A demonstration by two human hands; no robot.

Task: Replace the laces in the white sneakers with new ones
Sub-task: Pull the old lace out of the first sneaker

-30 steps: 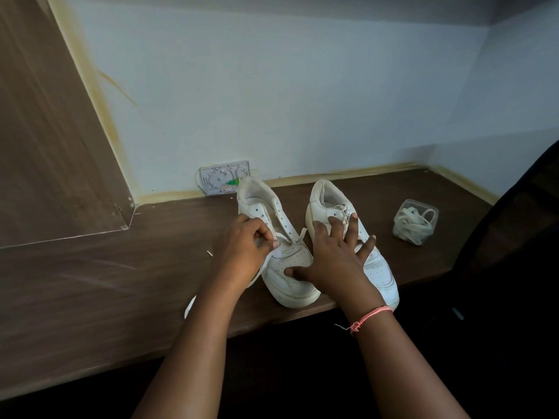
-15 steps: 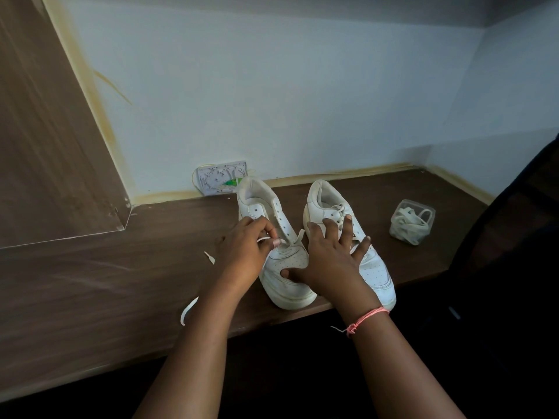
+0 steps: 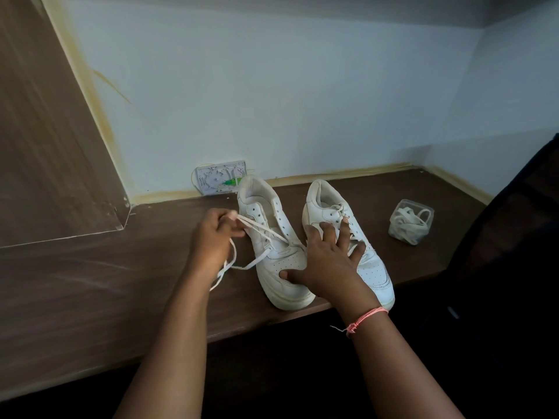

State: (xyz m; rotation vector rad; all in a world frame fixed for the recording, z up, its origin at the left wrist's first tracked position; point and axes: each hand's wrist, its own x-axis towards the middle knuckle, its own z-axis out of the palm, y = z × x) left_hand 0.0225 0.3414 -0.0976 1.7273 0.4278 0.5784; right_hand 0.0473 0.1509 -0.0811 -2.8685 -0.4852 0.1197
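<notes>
2 white leather sneakers (image 3: 279, 252) sit side by side near the front edge of the dark brown wooden desk (image 3: 90, 282). The left hand (image 3: 211, 237) pinches a thin white lace (image 3: 260, 232) coming out of the left sneaker. The right hand (image 3: 326, 264) lies flat with fingers spread across both sneakers. A small clear plastic box of white laces (image 3: 411, 220) sits to the right.

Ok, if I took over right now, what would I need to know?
Left hand pinches the old lace, pulled out to the left of the left shoe; the lace is out of the top eyelets and remains threaded low down.
Right hand is spread open, pressing on both shoes.
Right shoe remains fully laced.
New laces sit in the tub on the right.
Left to do: finish unlacing, then lace both afresh.
</notes>
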